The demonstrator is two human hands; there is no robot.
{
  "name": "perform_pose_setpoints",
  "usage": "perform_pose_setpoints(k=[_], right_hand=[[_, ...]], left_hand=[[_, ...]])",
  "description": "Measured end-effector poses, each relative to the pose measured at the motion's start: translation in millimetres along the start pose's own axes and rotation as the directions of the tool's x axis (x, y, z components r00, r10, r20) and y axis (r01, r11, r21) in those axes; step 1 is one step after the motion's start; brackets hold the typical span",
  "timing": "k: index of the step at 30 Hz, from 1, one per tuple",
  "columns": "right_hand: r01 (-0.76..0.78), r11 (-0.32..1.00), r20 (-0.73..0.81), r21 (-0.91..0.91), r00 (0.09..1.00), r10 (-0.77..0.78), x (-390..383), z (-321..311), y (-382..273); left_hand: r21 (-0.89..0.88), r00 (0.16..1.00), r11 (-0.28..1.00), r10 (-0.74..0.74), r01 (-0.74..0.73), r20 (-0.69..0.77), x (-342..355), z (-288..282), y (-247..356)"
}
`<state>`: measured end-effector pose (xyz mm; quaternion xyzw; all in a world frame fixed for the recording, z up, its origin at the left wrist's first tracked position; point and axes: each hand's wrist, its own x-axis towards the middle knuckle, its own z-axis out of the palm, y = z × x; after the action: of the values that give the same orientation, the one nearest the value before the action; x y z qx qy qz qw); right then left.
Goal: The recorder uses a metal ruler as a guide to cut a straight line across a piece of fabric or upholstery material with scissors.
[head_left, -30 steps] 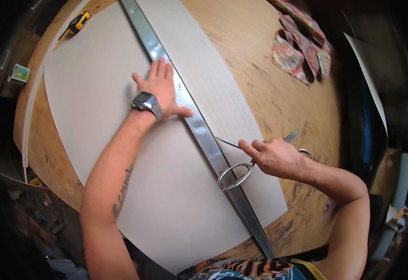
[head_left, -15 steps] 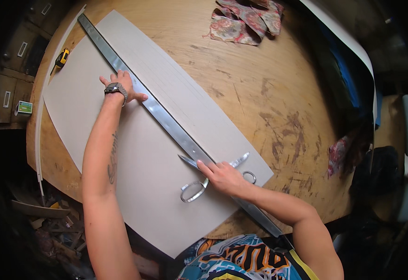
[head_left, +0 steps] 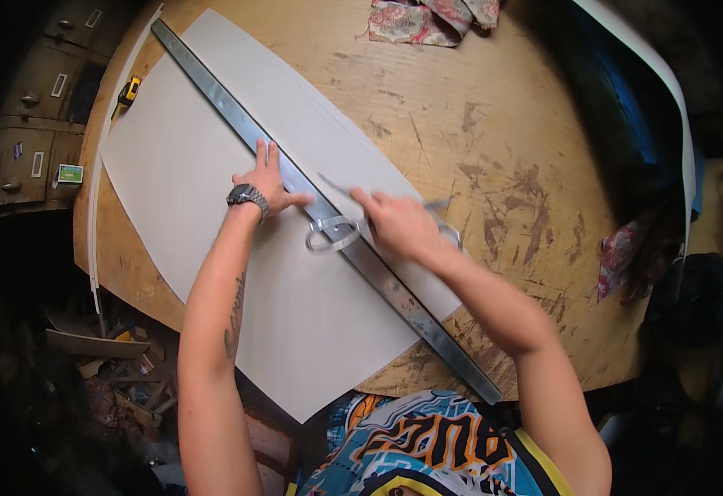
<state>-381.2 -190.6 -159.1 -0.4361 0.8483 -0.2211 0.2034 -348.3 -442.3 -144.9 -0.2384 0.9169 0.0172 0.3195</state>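
Head: two hands (head_left: 269, 186) (head_left: 398, 225), one straightedge (head_left: 388, 285)

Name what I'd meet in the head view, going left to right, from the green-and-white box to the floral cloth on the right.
Green-and-white box → yellow-and-black tape measure → left hand → right hand → floral cloth on the right.

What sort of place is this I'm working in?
Probably a workshop, though I can't tell which trade: there's a scuffed wooden table, a long metal straightedge and a yellow-and-black tape measure.
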Motion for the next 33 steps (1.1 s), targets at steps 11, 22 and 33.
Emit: perform_pose_setpoints(k=[11,22,33], right_hand=[[0.148,0.988,0.042,-0.039,0.988,-0.146,116.8,-3.7,9.1],[0.254,0.961,0.353,-0.11,0.914,-0.201,-94.0,-21.5,43.6],[-0.036,0.969,0.557,-0.245,0.813,0.171,-285.4,-43.5,40.4]], left_hand=[[-0.16,0.997,0.986,0.039,-0.05,-0.07,1.6,24.8,-6.3],[-0.056,0.986,0.998,0.002,-0.012,-0.167,1.3,27.2,-0.7],[-0.071,0.953,0.988,0.113,-0.138,-0.281,33.3,47.5,-25.8]])
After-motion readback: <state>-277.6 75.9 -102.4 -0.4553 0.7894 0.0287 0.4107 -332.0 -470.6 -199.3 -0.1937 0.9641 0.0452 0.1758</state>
